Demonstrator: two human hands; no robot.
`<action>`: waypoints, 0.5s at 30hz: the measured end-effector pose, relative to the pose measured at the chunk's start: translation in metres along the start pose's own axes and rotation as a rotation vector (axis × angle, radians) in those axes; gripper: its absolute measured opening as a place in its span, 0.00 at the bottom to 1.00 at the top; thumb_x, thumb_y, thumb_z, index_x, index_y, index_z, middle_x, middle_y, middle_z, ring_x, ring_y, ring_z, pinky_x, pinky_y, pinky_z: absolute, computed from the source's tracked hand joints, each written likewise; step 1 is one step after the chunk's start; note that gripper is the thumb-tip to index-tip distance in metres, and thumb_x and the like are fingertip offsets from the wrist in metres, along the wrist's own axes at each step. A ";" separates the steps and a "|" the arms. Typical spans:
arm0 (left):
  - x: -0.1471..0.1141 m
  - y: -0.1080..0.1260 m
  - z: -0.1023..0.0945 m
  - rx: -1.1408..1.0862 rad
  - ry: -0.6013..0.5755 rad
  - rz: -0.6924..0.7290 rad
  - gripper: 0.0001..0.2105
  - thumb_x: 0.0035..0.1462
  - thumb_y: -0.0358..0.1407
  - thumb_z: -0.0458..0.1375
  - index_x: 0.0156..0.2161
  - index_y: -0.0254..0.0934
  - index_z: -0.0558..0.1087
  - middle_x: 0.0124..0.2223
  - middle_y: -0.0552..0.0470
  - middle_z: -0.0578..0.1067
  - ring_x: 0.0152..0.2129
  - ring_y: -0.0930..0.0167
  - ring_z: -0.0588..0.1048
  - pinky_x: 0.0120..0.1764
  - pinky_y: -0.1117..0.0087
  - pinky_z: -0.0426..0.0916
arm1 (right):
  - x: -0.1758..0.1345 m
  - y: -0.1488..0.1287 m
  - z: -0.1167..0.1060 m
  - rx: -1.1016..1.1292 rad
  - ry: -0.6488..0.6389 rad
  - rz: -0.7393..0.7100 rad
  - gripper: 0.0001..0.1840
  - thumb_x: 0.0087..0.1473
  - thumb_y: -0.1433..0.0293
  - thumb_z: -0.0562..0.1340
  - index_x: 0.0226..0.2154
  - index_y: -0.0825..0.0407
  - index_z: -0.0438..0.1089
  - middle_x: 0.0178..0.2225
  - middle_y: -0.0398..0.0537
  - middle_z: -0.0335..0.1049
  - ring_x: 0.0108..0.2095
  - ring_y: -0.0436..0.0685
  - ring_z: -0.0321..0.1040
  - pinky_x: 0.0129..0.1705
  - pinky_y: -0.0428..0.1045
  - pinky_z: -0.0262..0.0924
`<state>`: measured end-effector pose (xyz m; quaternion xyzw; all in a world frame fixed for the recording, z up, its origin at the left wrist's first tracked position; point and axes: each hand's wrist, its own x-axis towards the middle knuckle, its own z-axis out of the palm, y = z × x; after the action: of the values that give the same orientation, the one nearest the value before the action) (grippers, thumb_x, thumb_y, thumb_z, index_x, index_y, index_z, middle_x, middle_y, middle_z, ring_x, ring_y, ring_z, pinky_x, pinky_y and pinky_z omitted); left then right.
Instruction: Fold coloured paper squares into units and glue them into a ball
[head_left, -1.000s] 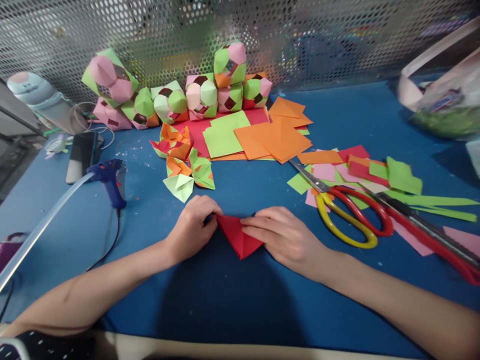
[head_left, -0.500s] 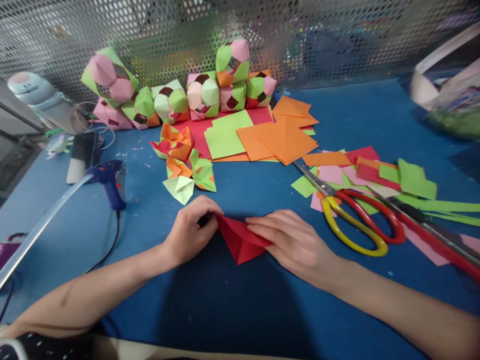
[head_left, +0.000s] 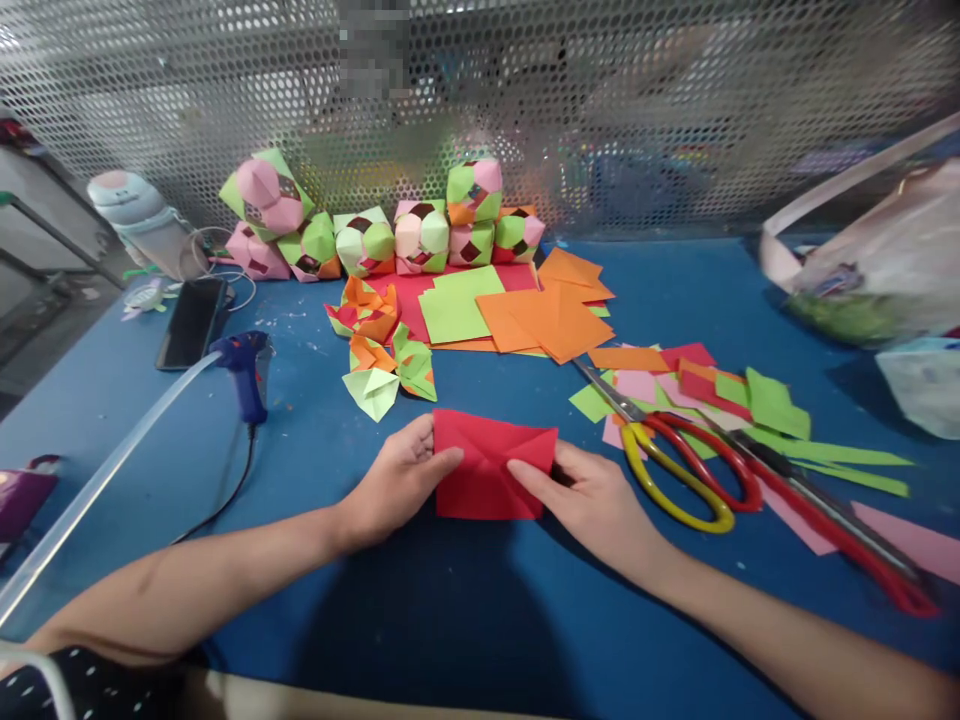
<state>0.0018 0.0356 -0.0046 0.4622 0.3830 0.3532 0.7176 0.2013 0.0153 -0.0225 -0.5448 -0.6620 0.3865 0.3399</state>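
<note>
A red paper square (head_left: pixel 487 490) with creases across it is held up over the blue table, its face toward me. My left hand (head_left: pixel 405 470) pinches its left edge, thumb in front and fingers behind. On the opposite edge my right hand (head_left: pixel 581 495) grips it the same way, the thumb lying on the front. Just beyond the hands lie folded paper pieces (head_left: pixel 375 385) in orange, green and pale green. Behind them are flat orange sheets (head_left: pixel 559 318) and light green sheets (head_left: pixel 459 308).
Scissors (head_left: pixel 679 475) with red and yellow handles lie at right beside paper scraps (head_left: pixel 776 400) and a red-handled tool (head_left: pixel 847 530). Blue glue gun (head_left: pixel 244 375), phone (head_left: pixel 191 322) and bottle (head_left: pixel 142 220) stand left. Folded paper balls (head_left: pixel 420 240) line the perforated metal panel (head_left: pixel 637 130).
The red paper, previously folded to a point between my fingers, is now opened out into a flat square facing me. Both hands have shifted to its sides. The camera view has tilted up slightly.
</note>
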 end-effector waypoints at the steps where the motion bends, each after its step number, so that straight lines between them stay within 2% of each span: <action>1: 0.000 0.000 0.000 0.012 -0.001 -0.006 0.10 0.55 0.37 0.58 0.43 0.38 0.68 0.41 0.48 0.76 0.39 0.68 0.75 0.44 0.66 0.69 | 0.000 0.000 0.000 0.021 0.005 0.013 0.14 0.55 0.59 0.58 0.34 0.51 0.73 0.33 0.47 0.76 0.33 0.58 0.71 0.32 0.49 0.66; 4: -0.002 -0.001 0.000 0.052 0.021 -0.002 0.10 0.54 0.36 0.58 0.42 0.37 0.68 0.41 0.49 0.76 0.38 0.69 0.75 0.43 0.67 0.69 | 0.000 -0.004 0.000 0.028 0.036 0.035 0.14 0.52 0.59 0.60 0.35 0.51 0.71 0.33 0.46 0.75 0.32 0.57 0.71 0.33 0.49 0.66; 9: -0.006 -0.006 0.001 0.196 0.049 0.024 0.08 0.53 0.33 0.58 0.39 0.35 0.68 0.38 0.50 0.75 0.35 0.70 0.73 0.39 0.69 0.69 | -0.001 -0.011 -0.001 -0.088 0.078 0.007 0.08 0.51 0.63 0.61 0.29 0.50 0.69 0.28 0.44 0.73 0.27 0.54 0.68 0.30 0.48 0.63; 15: -0.008 -0.004 0.003 0.208 0.116 0.057 0.09 0.52 0.31 0.58 0.40 0.34 0.68 0.37 0.51 0.75 0.33 0.71 0.74 0.38 0.69 0.68 | 0.003 -0.023 -0.002 0.051 0.040 0.059 0.10 0.49 0.62 0.62 0.32 0.50 0.69 0.28 0.43 0.72 0.28 0.54 0.68 0.29 0.48 0.63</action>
<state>0.0014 0.0262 -0.0052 0.5235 0.4450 0.3578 0.6323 0.1919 0.0156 -0.0012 -0.5630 -0.6286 0.4021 0.3553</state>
